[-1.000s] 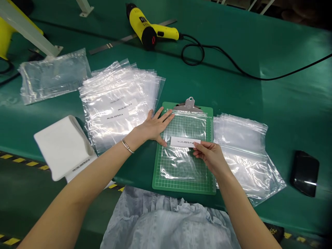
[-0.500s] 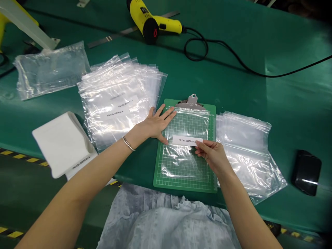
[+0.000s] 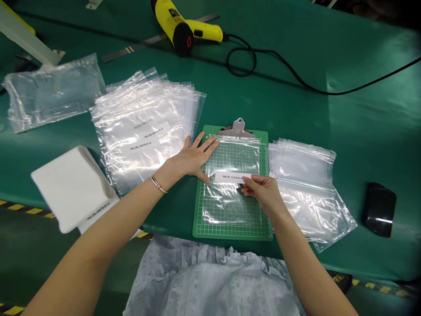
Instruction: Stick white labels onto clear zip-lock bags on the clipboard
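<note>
A clear zip-lock bag (image 3: pixel 230 206) lies flat on a green gridded clipboard (image 3: pixel 200 230), its zip edge up by the metal clip (image 3: pixel 238 128). My left hand (image 3: pixel 190 160) is spread out, fingertips resting on the bag's left edge and the board. Between thumb and fingers, my right hand (image 3: pixel 261 191) pinches the right end of a white printed label (image 3: pixel 228 177) over the middle of the bag. Whether the label's left end touches the plastic I cannot tell.
Left of the clipboard lies a fanned pile of labelled bags (image 3: pixel 131 114); more clear bags (image 3: pixel 305 193) lie right. A white label holder (image 3: pixel 70 188) sits near the front edge. A yellow heat gun (image 3: pixel 179 30) with black cable, a steel ruler (image 3: pixel 118 54) and a black object (image 3: pixel 379 210) are around.
The whole scene has shifted slightly left in view as the camera turned. Both hands keep their places on the bag and label, with no other clear change.
</note>
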`<state>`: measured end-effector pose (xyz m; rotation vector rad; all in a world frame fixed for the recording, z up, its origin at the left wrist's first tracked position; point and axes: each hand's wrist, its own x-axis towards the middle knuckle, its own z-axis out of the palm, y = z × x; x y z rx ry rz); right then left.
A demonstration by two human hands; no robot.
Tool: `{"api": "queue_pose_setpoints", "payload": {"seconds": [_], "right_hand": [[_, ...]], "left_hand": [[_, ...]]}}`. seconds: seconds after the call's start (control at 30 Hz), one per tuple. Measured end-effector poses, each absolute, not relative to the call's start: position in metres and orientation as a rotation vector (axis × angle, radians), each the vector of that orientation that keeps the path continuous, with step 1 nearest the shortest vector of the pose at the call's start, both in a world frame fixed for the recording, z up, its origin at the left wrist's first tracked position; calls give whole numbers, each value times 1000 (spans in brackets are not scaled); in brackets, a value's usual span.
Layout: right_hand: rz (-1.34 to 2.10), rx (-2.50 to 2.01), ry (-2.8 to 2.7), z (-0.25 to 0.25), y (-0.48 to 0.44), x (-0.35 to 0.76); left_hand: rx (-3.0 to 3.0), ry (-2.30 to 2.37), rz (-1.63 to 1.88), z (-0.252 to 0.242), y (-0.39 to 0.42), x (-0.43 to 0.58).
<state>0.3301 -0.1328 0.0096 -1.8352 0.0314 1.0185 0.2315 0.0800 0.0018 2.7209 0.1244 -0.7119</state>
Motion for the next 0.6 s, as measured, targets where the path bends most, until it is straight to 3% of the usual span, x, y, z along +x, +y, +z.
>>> {"api": "queue_pose_setpoints", "payload": {"seconds": [0.3, 0.43, 0.6], "right_hand": [[952, -1912, 0, 10, -128, 325], [936, -1922, 2, 10, -126, 323], [928, -1917, -14, 10, -123, 323]], "left_hand": [[2766, 187, -658, 13, 76, 229], [2815, 300, -416, 23, 55, 216], [2870, -54, -393, 7, 8, 195]]}}
